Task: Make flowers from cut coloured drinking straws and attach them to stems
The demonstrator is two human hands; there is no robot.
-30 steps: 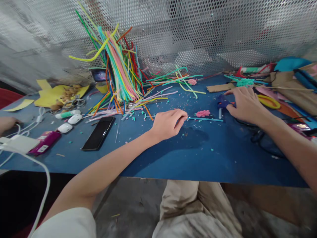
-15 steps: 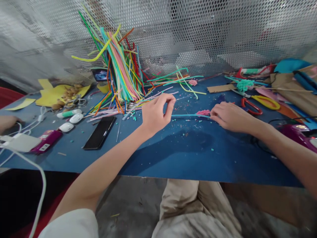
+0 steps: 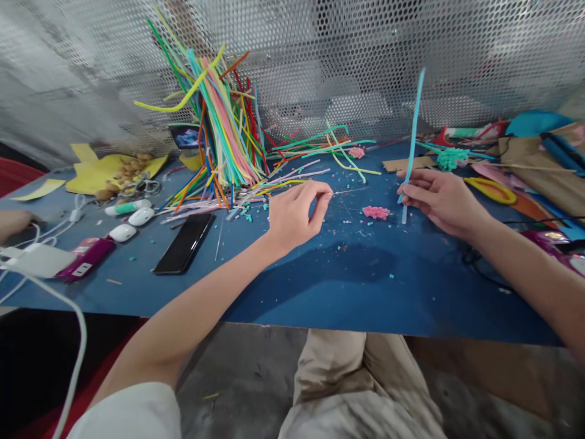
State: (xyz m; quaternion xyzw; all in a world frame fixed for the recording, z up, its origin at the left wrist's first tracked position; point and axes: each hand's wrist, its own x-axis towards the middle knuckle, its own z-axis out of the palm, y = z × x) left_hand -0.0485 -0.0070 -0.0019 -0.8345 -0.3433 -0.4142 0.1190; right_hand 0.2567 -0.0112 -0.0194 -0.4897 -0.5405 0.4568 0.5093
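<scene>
My right hand [image 3: 434, 198] pinches a light blue pipe cleaner [image 3: 415, 122] near its lower end; the strip stands almost upright over the table. My left hand [image 3: 297, 210] is closed in a pinch at mid-table, and a thin wire [image 3: 350, 191] sticks out to the right from its fingertips. Between the hands a pink fuzzy piece [image 3: 376, 212] lies on the blue table [image 3: 320, 299], with small teal and pink bits scattered around it.
A bundle of colourful pipe cleaners [image 3: 223, 122] stands at the back left. Nearer are a black phone [image 3: 184, 244] and a purple power strip [image 3: 86, 259]. Yellow-handled scissors [image 3: 491, 190] and cardboard [image 3: 525, 158] lie at right. Another person's hand [image 3: 16, 224] is at far left.
My right hand has moved slightly right and up, and the blue pipe cleaner has swung from lying level between the hands to upright. My left hand has shifted slightly right and no longer touches it.
</scene>
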